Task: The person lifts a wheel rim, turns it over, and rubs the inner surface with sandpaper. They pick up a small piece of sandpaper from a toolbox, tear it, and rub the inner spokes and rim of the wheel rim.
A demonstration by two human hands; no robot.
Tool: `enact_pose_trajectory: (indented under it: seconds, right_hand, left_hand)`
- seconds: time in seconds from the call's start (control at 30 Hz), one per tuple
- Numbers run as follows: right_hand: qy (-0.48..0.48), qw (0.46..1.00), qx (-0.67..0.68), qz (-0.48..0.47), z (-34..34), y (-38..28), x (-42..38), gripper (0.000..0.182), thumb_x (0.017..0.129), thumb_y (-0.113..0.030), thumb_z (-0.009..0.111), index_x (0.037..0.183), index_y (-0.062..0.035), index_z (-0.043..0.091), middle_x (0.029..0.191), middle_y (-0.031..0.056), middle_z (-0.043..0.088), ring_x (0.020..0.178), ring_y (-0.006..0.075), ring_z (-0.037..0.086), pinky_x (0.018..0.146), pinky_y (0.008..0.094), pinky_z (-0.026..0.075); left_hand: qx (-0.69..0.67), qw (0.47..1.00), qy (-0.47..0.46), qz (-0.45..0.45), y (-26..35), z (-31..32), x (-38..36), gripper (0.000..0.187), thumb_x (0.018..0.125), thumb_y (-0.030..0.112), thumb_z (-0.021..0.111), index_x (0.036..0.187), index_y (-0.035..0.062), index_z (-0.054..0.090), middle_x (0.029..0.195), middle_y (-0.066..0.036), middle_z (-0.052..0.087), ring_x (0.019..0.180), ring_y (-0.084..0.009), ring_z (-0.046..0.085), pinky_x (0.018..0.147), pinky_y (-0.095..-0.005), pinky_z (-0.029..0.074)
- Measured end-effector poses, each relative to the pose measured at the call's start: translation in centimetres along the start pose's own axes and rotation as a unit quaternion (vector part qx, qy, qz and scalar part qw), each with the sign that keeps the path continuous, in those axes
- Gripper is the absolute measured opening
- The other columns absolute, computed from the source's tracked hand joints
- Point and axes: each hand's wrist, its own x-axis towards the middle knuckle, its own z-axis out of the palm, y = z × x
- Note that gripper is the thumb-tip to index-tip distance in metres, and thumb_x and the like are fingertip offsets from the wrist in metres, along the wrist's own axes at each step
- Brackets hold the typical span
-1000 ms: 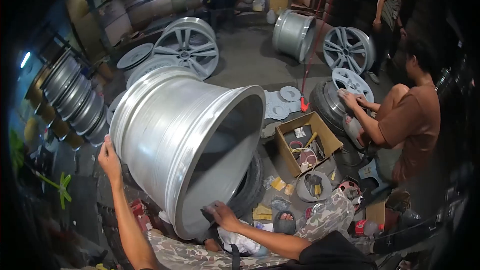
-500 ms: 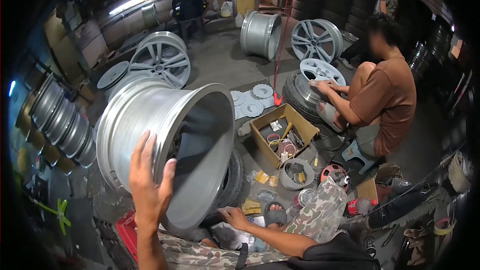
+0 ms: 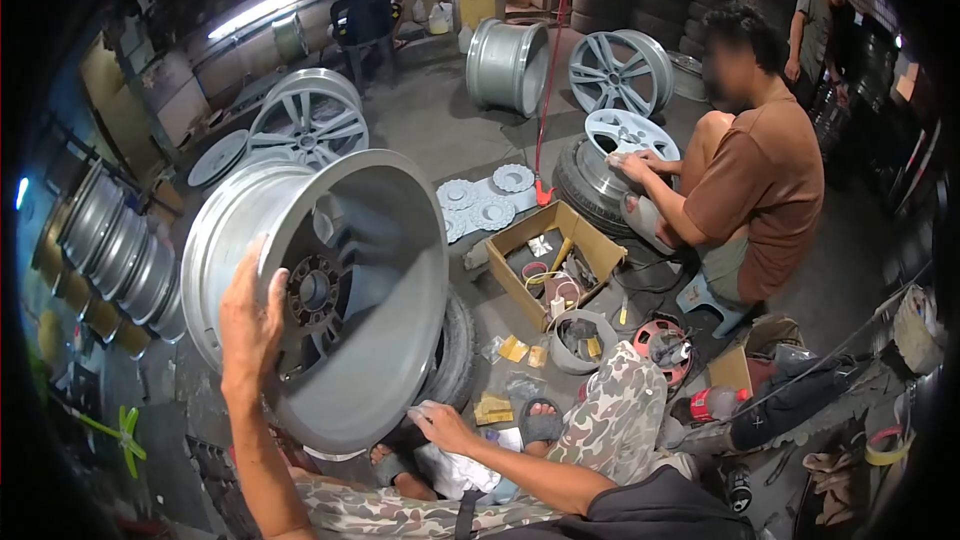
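Note:
A large bare-metal wheel rim point(image 3: 380, 360) stands tilted in front of me, its open barrel facing me and its hub and spokes showing deep inside. At its near left lip is my left hand point(image 3: 250, 325), fingers along the outside and thumb over the edge on the inner side. My right hand point(image 3: 442, 428) is at the bottom right lip, with curled fingers touching the edge; its fingertips are partly hidden. Beneath the rim's right side shows a black tire point(image 3: 455, 350).
A cardboard box point(image 3: 510, 275) of tools and a grey bowl point(image 3: 575, 365) lie right of the rim. A co-worker point(image 3: 765, 170) sits on a stool, hands on a grey wheel point(image 3: 630, 140). More rims point(image 3: 310, 125) stand behind. A bottle point(image 3: 715, 403) lies at right.
The wheel rim has turned, so its inside and hub now face me more. My left hand has shifted left with the lip, and my right hand has come to the lower edge.

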Motion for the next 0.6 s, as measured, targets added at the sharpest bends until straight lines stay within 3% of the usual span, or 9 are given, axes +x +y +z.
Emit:
enact_pose_trajectory:
  seconds: [0.13, 0.27, 0.3, 0.33, 0.53, 0.6]
  right_hand:
    - [0.002, 0.999, -0.005, 0.04, -0.6, 0.0, -0.2, 0.029, 0.1, -0.02, 0.055, 0.111, 0.0016, 0.071, 0.103, 0.0218, 0.069, 0.099, 0.04, 0.066, 0.085, 0.0429, 0.052]
    - [0.065, 0.998, 0.012, 0.025, -1.1, -0.1, 0.2, 0.027, 0.099, -0.017, 0.056, 0.111, 0.0029, 0.071, 0.104, 0.0225, 0.069, 0.097, 0.0397, 0.067, 0.085, 0.0414, 0.052]
    - [0.066, 0.997, -0.001, 0.028, -1.4, -0.4, 0.4, 0.028, 0.099, -0.016, 0.056, 0.113, 0.004, 0.07, 0.108, 0.0216, 0.069, 0.099, 0.0385, 0.067, 0.088, 0.0405, 0.052]
    - [0.063, 0.998, 0.0, 0.03, -1.7, -0.6, 0.8, 0.028, 0.099, -0.016, 0.056, 0.113, 0.004, 0.07, 0.108, 0.0216, 0.069, 0.099, 0.0385, 0.067, 0.088, 0.0405, 0.052]
    - [0.059, 0.996, -0.03, -0.062, -1.1, -2.1, 4.3, 0.024, 0.099, -0.011, 0.056, 0.115, 0.0028, 0.067, 0.113, 0.0214, 0.066, 0.109, 0.0384, 0.063, 0.095, 0.0412, 0.051]
    - [0.013, 0.994, -0.022, -0.103, 0.9, -3.5, 6.9, 0.028, 0.1, -0.015, 0.055, 0.119, 0.0008, 0.067, 0.117, 0.0211, 0.067, 0.111, 0.0394, 0.063, 0.096, 0.0422, 0.05]
  left_hand:
    - [-0.011, 0.999, 0.021, -0.031, -3.2, -1.1, 1.4, 0.042, 0.096, 0.015, 0.065, 0.132, -0.0061, 0.057, 0.129, -0.029, 0.062, 0.122, -0.0398, 0.06, 0.105, -0.0405, 0.045]
    - [-0.018, 0.995, -0.026, -0.091, -7.0, -3.4, 2.9, 0.044, 0.093, 0.016, 0.069, 0.131, -0.0034, 0.059, 0.116, -0.023, 0.07, 0.097, -0.0288, 0.068, 0.09, -0.0373, 0.05]
    - [-0.056, 0.996, 0.002, -0.067, -8.1, -3.5, 3.0, 0.042, 0.091, 0.014, 0.068, 0.129, -0.0024, 0.061, 0.107, -0.018, 0.072, 0.09, -0.0211, 0.065, 0.085, -0.0356, 0.051]
    - [-0.035, 0.992, -0.028, -0.122, -8.9, -4.3, 3.2, 0.037, 0.091, 0.011, 0.066, 0.125, -0.0036, 0.063, 0.098, -0.014, 0.072, 0.088, -0.0155, 0.061, 0.081, -0.034, 0.05]
    - [-0.008, 0.998, 0.052, -0.032, -16.7, -4.9, 3.4, 0.04, 0.087, 0.015, 0.065, 0.122, -0.0039, 0.063, 0.077, -0.011, 0.061, 0.069, -0.0135, 0.05, 0.066, -0.0311, 0.046]
    - [-0.036, 0.996, 0.029, -0.081, -14.6, -5.8, 3.7, 0.043, 0.084, 0.013, 0.063, 0.124, -0.003, 0.063, 0.075, -0.009, 0.058, 0.069, -0.0124, 0.049, 0.066, -0.0301, 0.045]
